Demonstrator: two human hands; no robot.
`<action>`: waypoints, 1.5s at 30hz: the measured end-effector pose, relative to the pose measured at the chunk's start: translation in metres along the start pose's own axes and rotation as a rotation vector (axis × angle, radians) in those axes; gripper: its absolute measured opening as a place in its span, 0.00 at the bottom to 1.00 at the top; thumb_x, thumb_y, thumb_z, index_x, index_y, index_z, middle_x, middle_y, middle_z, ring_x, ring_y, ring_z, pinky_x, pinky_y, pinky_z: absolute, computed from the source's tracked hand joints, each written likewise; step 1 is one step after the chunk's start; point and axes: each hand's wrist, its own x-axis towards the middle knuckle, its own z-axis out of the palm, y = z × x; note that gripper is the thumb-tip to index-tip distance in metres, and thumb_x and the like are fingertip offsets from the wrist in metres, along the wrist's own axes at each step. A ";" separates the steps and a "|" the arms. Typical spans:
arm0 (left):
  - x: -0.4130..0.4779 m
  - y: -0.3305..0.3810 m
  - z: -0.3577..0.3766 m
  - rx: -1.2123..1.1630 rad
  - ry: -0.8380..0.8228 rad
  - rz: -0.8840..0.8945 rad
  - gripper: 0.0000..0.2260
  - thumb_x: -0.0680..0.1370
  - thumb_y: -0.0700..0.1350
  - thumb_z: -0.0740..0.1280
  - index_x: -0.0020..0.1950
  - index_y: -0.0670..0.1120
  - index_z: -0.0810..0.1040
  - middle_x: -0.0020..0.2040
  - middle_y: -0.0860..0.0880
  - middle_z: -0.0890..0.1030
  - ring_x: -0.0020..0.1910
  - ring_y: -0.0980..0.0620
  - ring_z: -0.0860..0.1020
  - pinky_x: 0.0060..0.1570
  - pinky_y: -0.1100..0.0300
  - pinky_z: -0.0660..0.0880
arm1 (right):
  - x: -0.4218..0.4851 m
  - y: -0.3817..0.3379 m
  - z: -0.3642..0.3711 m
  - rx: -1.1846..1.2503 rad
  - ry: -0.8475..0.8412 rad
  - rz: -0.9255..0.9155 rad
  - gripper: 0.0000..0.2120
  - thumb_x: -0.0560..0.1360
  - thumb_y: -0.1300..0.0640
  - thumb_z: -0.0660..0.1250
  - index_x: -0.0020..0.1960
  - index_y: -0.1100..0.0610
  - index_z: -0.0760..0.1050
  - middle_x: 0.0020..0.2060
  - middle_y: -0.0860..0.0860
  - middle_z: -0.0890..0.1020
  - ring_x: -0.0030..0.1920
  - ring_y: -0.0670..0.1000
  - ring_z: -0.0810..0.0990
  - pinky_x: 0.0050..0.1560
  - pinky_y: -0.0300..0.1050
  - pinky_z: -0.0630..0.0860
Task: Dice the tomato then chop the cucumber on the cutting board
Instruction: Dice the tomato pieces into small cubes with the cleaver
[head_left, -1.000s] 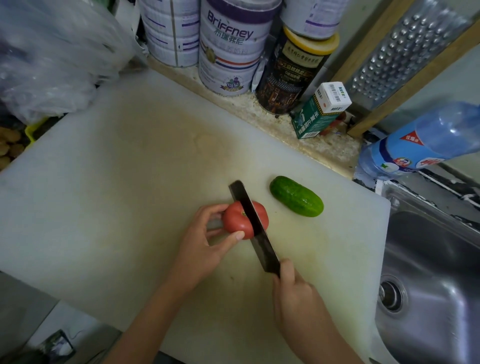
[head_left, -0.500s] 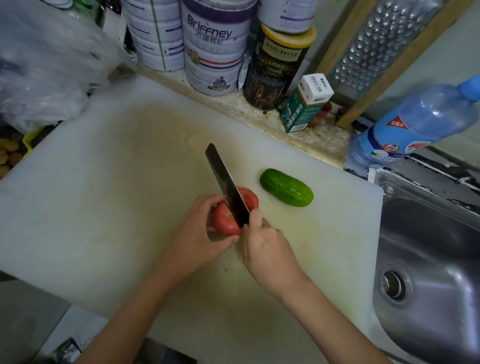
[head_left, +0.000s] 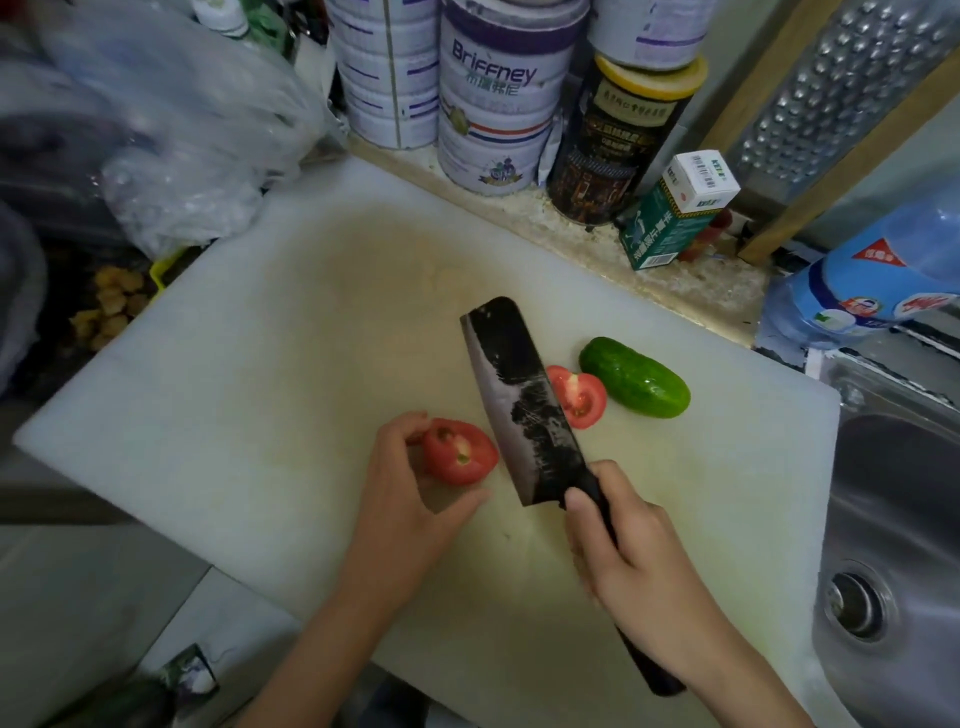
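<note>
Red tomato half (head_left: 460, 453): left grip (head_left: 400, 499) curls against it, steadying it for dicing. Right grip (head_left: 623, 551) clamps the knife (head_left: 524, 410) by its handle, blade tilted aside.

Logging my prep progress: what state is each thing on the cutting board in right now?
left tomato half: cut, held by the left grip.
right tomato half: cut face up, lying free beside the cucumber.
cucumber: whole, uncut.
cleaver: blade tilted between the two halves, handle held in the right grip.
cutting board: flat, stained in the middle.
</note>
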 end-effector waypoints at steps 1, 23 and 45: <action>-0.002 0.002 -0.002 -0.050 -0.020 -0.025 0.29 0.65 0.41 0.80 0.58 0.57 0.68 0.58 0.59 0.74 0.54 0.68 0.76 0.52 0.73 0.72 | -0.002 -0.001 -0.001 0.049 -0.014 0.026 0.08 0.80 0.55 0.58 0.44 0.56 0.66 0.26 0.53 0.72 0.25 0.51 0.70 0.28 0.49 0.68; 0.000 -0.007 -0.010 -0.181 -0.120 -0.067 0.22 0.65 0.42 0.73 0.58 0.53 0.75 0.53 0.56 0.80 0.51 0.61 0.81 0.50 0.69 0.77 | -0.011 0.019 0.010 0.102 -0.080 0.024 0.10 0.75 0.41 0.55 0.43 0.45 0.67 0.27 0.54 0.72 0.25 0.48 0.69 0.27 0.48 0.67; 0.004 -0.007 -0.010 -0.163 -0.083 -0.081 0.21 0.66 0.43 0.75 0.56 0.56 0.76 0.49 0.60 0.82 0.49 0.62 0.81 0.46 0.70 0.77 | 0.003 0.012 0.028 -0.045 0.022 -0.015 0.09 0.79 0.46 0.53 0.44 0.50 0.64 0.28 0.49 0.72 0.26 0.50 0.70 0.27 0.44 0.65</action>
